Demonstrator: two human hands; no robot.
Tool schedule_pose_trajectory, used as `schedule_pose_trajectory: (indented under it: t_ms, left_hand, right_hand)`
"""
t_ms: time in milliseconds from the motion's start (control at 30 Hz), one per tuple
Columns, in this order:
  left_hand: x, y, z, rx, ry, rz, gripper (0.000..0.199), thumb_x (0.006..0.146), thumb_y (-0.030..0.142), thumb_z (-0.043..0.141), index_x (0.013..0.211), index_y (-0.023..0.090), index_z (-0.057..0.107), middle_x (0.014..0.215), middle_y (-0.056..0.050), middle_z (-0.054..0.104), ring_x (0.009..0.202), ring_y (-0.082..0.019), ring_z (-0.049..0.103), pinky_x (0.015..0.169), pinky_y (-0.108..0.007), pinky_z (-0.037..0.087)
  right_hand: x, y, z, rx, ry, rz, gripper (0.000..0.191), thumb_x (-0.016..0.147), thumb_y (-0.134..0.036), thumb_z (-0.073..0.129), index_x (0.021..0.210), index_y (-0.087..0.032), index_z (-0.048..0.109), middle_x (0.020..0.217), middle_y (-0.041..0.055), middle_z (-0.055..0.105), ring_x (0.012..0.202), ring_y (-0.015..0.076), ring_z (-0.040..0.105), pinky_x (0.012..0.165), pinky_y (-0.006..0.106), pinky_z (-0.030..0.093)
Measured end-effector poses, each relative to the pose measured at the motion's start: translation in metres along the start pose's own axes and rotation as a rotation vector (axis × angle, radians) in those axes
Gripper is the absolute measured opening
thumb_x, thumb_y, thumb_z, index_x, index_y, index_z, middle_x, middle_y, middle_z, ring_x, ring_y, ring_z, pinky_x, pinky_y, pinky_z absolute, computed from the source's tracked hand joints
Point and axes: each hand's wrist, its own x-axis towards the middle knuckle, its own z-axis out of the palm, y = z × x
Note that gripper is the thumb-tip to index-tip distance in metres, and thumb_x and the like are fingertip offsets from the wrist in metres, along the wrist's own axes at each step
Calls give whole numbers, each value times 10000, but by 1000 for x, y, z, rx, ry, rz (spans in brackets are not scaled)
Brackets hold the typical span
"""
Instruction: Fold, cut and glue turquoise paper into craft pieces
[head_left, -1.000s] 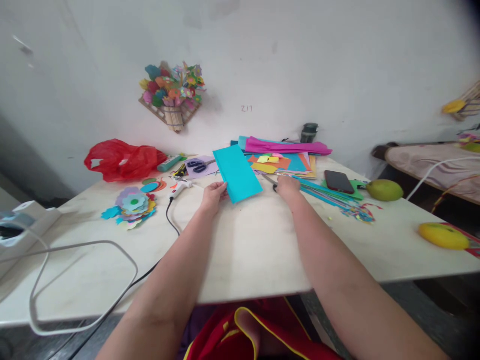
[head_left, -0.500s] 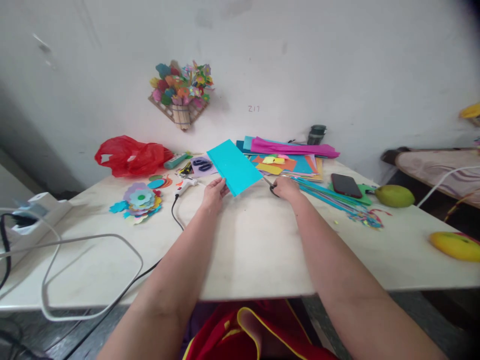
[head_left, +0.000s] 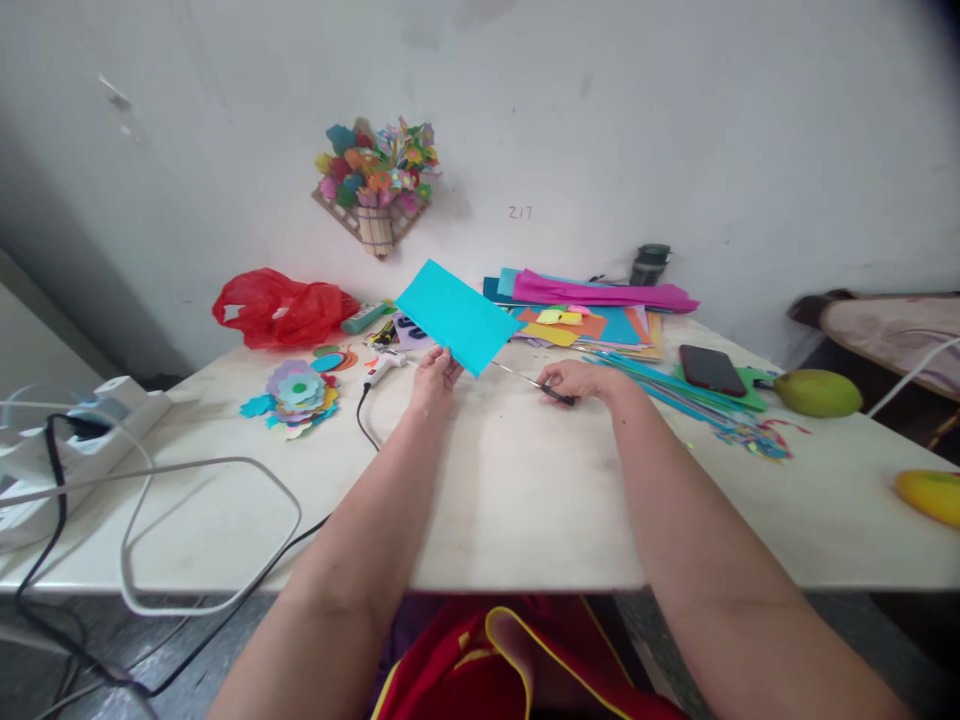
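Note:
A rectangular sheet of bright blue paper (head_left: 459, 318) is held up above the table, tilted, by my left hand (head_left: 435, 380), which pinches its lower edge. My right hand (head_left: 574, 380) is closed on a pair of scissors (head_left: 556, 393) with dark handles. Their thin metal blades point left toward the sheet's lower right corner; whether they touch the paper I cannot tell. Left of my left hand lies a white glue gun (head_left: 386, 367) with a black cord. A layered stack of cut paper flowers (head_left: 296, 395) rests farther left.
Coloured paper sheets (head_left: 607, 295) and thin paper strips (head_left: 652, 388) lie at the back right, near a phone (head_left: 712, 370) and a green mango (head_left: 817, 392). A red plastic bag (head_left: 281, 310) sits at the back left. Cables and a power strip (head_left: 82, 460) occupy the left edge.
The blue sheet has turned and tilted in my left hand. My right hand has rotated with the scissors, so their blades now show more fully. The view has shifted slightly left.

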Motion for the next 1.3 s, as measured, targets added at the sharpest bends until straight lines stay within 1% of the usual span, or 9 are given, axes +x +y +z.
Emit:
schedule_pose_trajectory:
  t_ms: [167,267,433,600,700,833,1000,1133,1300]
  left_hand:
    - [3,0,-2,12,12,25,84,764,142,603,818,182,553,755,3,668,730,-102,638,793,-251,491]
    - [5,-1,-4,13,17,42,97,755,170,619,811,184,542,784,-6,670,778,-111,642,816,-262,488]
    - [6,0,-5,-8,44,39,132,745,185,633,773,196,504,753,13,654,769,-103,641,823,-265,484]
    - [4,2,-2,-21,46,10,117,756,173,620,776,198,507,738,15,653,744,-98,635,806,-256,490]
    - [4,2,-2,-43,45,3,105,765,157,605,781,200,510,749,15,655,733,-96,633,805,-262,492]
    - [3,3,-3,-57,31,29,109,764,171,608,776,207,506,787,17,657,790,-101,636,827,-266,483]
    - [4,2,-3,1,62,15,131,753,211,627,777,208,497,793,8,653,808,-108,631,818,-265,485]
    - [5,-1,-4,58,34,18,162,731,254,654,776,212,504,811,12,652,830,-104,629,823,-259,479]
    - [1,-3,-1,31,12,-21,160,729,229,651,771,211,498,776,21,645,788,-100,631,838,-284,479]
  right_hand:
    - [-11,-4,-1,111,-159,-96,411,664,-319,688,1015,-145,561,593,-2,603,535,112,571,456,194,372]
    - [-10,-1,0,160,-207,-129,443,652,-355,704,1013,-145,557,590,3,610,539,122,584,467,203,381]
    - [-7,-2,3,216,-219,-144,430,644,-361,710,983,-152,545,620,-5,605,525,108,577,479,206,397]
    - [-6,-13,9,208,-209,-167,309,702,-380,641,899,-164,543,618,-16,587,490,88,544,450,196,382]
    - [-7,-14,10,209,-199,-175,277,721,-396,612,858,-166,540,608,-20,579,473,82,526,431,192,369]
    - [-8,-11,7,201,-221,-181,321,685,-395,652,882,-171,534,605,-27,577,481,82,532,425,181,349]
    - [-6,-9,7,237,-248,-183,358,667,-396,680,899,-166,532,624,-18,587,503,89,553,435,182,361]
    - [-4,-15,12,266,-243,-205,315,705,-416,655,845,-165,527,634,-11,596,489,84,544,410,177,342]
    - [0,-23,19,257,-220,-260,333,759,-469,598,745,-151,499,631,9,597,481,80,553,401,171,347]
